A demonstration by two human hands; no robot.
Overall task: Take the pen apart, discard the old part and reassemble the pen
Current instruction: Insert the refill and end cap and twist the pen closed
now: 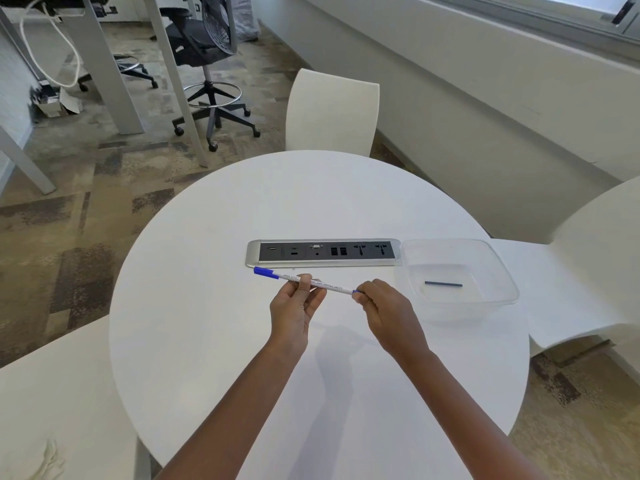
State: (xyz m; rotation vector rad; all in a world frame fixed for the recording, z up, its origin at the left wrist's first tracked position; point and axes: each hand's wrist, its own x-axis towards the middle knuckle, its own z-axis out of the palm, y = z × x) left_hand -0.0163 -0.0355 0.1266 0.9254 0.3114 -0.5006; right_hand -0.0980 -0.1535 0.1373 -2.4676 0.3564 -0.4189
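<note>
A white pen (330, 286) with a blue cap at its left end is held level above the round white table (242, 209). My left hand (294, 306) pinches the barrel near its middle. My right hand (384, 313) pinches the blue end piece at the pen's right end. A thin dark blue refill (443, 284) lies flat in the clear plastic container (498, 268) to the right of my hands.
A silver and black socket strip (323, 252) is set into the table just beyond the pen. White chairs (330, 112) stand at the far side, right and near left. An office chair (204, 53) stands on the carpet beyond.
</note>
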